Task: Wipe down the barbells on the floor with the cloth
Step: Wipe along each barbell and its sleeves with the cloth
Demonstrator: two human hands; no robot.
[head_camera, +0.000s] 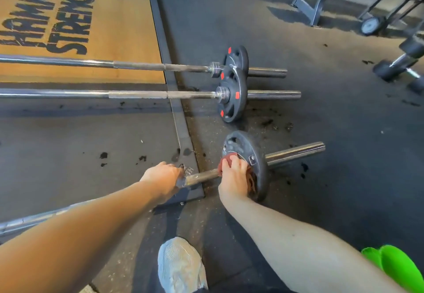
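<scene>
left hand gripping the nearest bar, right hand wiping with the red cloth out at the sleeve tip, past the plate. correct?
Not quite. In the head view the right hand presses the red cloth against the bar on the inner side of the plate. The left hand does grip the nearest bar.

Reddish-brown cloth (226, 158), bunched under the right hand (234, 178). Silver chrome on the nearest barbell (202, 175), duller grey along its knurled band. Black weight plate (252, 155) beside the cloth, with pale markings (too blurred to read). Black plates (234, 95) on the two farther silver bars, dotted with red tabs. Tan wooden platform (128, 29) printed with black block lettering, framed in dark grey. Charcoal rubber floor (332, 109), finely speckled and blotched with darker spots. Pale grey mesh shoe (181, 267). Bright green fabric (397, 267) at the lower right.
</scene>
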